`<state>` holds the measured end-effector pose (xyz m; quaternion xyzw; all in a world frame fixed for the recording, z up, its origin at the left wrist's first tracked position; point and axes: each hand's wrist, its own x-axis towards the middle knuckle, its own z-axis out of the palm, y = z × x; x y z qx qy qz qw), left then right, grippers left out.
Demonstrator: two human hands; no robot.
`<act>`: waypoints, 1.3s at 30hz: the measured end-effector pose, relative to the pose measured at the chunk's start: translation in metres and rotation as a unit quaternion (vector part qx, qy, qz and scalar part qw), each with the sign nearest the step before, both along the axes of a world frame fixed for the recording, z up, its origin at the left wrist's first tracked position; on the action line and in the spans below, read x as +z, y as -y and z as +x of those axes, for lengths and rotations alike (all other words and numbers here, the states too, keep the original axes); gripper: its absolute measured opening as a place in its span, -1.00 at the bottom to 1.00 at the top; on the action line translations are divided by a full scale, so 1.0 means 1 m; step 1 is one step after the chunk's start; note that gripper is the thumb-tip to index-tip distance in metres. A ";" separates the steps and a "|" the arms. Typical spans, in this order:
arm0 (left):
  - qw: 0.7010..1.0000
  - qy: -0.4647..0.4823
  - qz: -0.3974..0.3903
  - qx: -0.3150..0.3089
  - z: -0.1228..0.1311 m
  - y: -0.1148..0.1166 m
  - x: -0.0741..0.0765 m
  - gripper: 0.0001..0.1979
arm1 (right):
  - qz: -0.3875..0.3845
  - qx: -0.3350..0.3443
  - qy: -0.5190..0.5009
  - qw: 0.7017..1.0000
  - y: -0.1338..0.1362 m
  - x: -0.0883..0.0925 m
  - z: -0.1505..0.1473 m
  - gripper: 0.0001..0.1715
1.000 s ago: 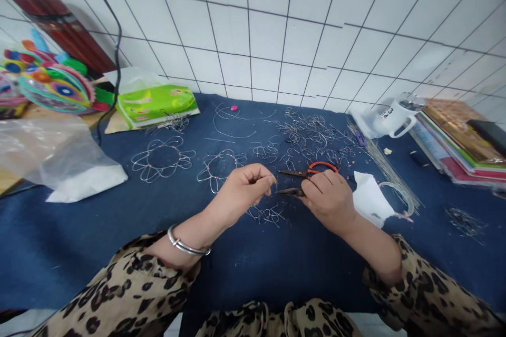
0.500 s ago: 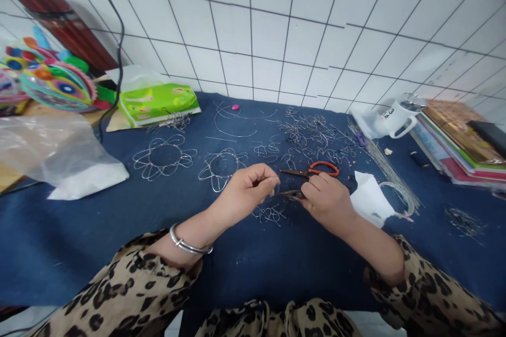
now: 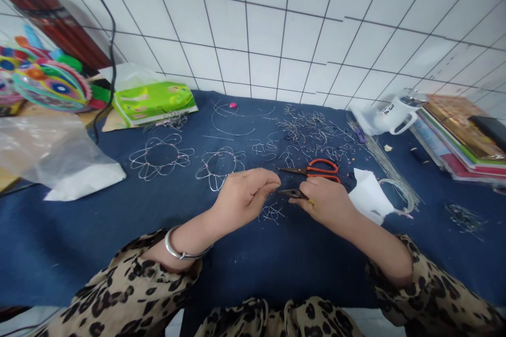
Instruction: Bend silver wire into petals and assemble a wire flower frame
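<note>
My left hand (image 3: 245,195) is pinched shut on a thin piece of wire, just above a small bent wire piece (image 3: 271,213) lying on the blue cloth (image 3: 118,231). My right hand (image 3: 326,201) is closed round small dark pliers (image 3: 291,193), whose tip points left toward my left fingertips. Orange-handled scissors (image 3: 316,169) lie right behind my right hand. Two finished wire flowers (image 3: 161,155) (image 3: 219,166) lie to the left of my hands.
A heap of bent wire pieces (image 3: 308,134) and straight wires (image 3: 387,166) lies behind and right. A white mug (image 3: 397,113), stacked books (image 3: 462,134), a white paper scrap (image 3: 369,195), a green tissue pack (image 3: 152,101), a plastic bag (image 3: 55,155) and a colourful ornament (image 3: 47,81) surround the cloth.
My hands have stayed together over the cloth, shifting only slightly; the view has tilted a little. The left hand's fingers have lowered toward the pliers' tip.
</note>
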<state>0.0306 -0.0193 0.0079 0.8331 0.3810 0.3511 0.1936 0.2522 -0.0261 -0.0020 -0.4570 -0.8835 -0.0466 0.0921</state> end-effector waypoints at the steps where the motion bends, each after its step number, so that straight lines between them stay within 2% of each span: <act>1: 1.000 0.000 0.013 -0.003 0.000 0.000 -0.001 -0.83 | -0.011 -0.003 -0.005 1.000 0.000 0.000 0.000 -0.61; 7: 0.995 0.010 0.094 -0.039 -0.002 0.001 -0.004 -0.86 | -0.105 0.002 -0.039 0.994 0.000 0.001 0.002 -0.59; 15: 0.988 -0.014 0.134 -0.078 -0.002 0.002 -0.007 -0.79 | -0.214 0.027 -0.058 0.975 -0.004 0.005 0.004 -0.54; 17: 0.995 0.001 0.081 -0.062 0.000 0.001 -0.006 -0.83 | -0.210 0.021 -0.052 0.976 -0.005 0.001 0.004 -0.55; 20: 0.993 0.063 -0.092 -0.027 0.003 -0.003 -0.005 -0.84 | -0.149 -0.007 -0.033 0.988 -0.005 -0.005 0.004 -0.61; 23: 0.953 0.171 -0.248 0.006 0.006 -0.008 -0.007 -0.84 | -0.059 -0.026 -0.024 0.998 -0.004 -0.008 0.003 -0.63; 25: 0.919 0.250 -0.305 0.027 0.007 -0.011 -0.009 -0.86 | -0.007 -0.026 -0.033 0.999 -0.004 -0.007 0.002 -0.62; 27: 0.891 0.306 -0.333 0.042 0.007 -0.012 -0.012 -0.87 | 0.030 -0.019 -0.056 0.998 -0.005 -0.005 0.001 -0.63; 30: 0.872 0.346 -0.344 0.048 0.008 -0.012 -0.014 -0.88 | 0.055 -0.010 -0.102 0.993 -0.005 -0.005 0.001 -0.66; 35: 0.867 0.366 -0.330 0.068 0.009 -0.010 -0.015 -0.87 | -0.011 -0.012 -0.186 0.982 -0.001 -0.010 0.000 -0.71; 39: 0.871 0.368 -0.316 0.080 0.009 -0.008 -0.015 -0.87 | -0.053 -0.007 -0.226 0.973 0.004 -0.006 -0.002 -0.72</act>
